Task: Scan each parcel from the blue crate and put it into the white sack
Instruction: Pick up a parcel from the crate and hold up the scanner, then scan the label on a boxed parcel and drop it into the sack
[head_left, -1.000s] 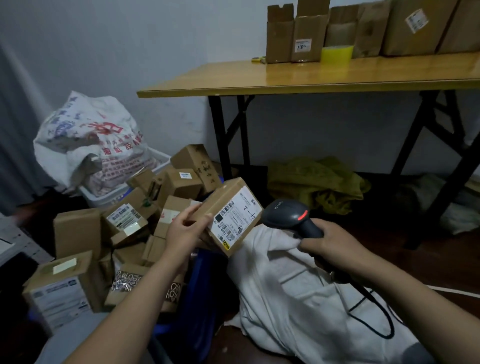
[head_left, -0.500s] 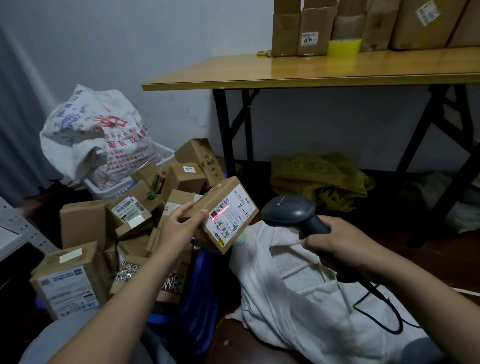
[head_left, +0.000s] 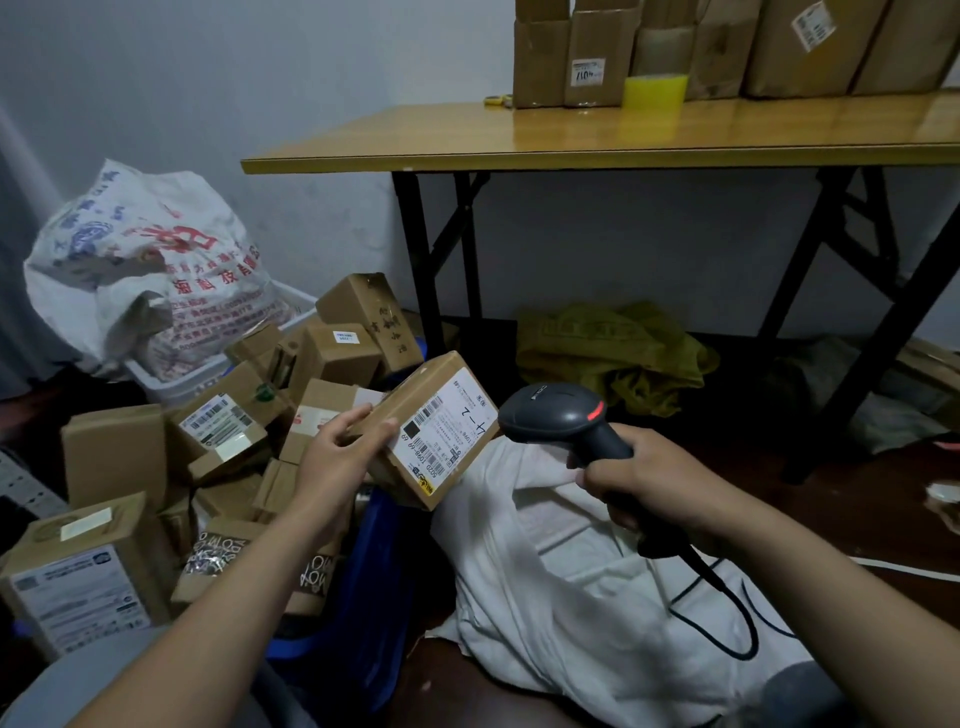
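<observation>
My left hand grips a small cardboard parcel by its left end, its white shipping label tilted toward the scanner. A dark handheld barcode scanner is held by its handle in my right hand, its head just right of the label and a red light lit on top. Under both lies the crumpled white sack on the floor. The blue crate stands at lower centre, piled with several brown parcels.
A yellow folding table with black legs stands behind, carrying cardboard boxes and a yellow tape roll. A full printed sack sits in a white bin at left. A yellow-green bag lies under the table. The scanner cable trails over the sack.
The red scan line seen on the label half a second ago is gone. The parcel and the scanner have stayed close together, and the view has shifted slightly.
</observation>
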